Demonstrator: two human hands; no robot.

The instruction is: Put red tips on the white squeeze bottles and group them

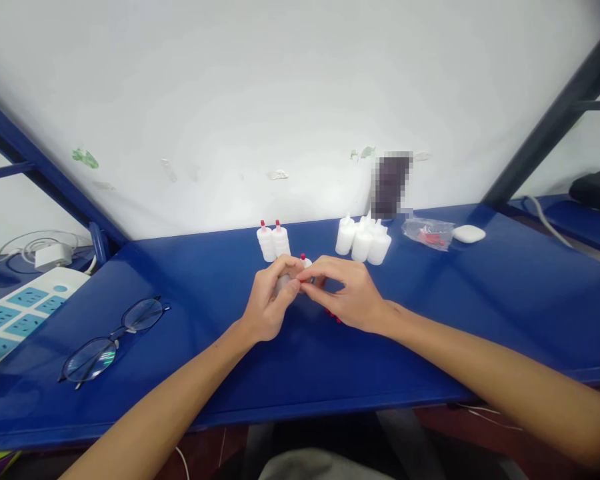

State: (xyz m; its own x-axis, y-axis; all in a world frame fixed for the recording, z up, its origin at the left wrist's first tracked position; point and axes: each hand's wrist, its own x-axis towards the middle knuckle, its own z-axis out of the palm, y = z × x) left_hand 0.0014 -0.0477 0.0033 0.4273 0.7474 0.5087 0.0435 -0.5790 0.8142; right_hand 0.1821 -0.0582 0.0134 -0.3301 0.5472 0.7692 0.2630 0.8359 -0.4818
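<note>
My left hand is wrapped round a small whitish squeeze bottle, mostly hidden by the fingers. The thumb and forefinger of my right hand pinch a small red cap at the left fingertips, where the bottle's tip seems to be. Just behind the hands, a white bottle with a red-capped tip is partly covered. Two red-capped white bottles stand further back. Several white bottles with bare tips are grouped to the right. Loose red caps lie below my right hand, partly hidden.
A clear plastic bag with red pieces and a white rounded object lie at the back right. A blurred dark object leans on the wall. Eyeglasses and a power strip occupy the left of the blue table.
</note>
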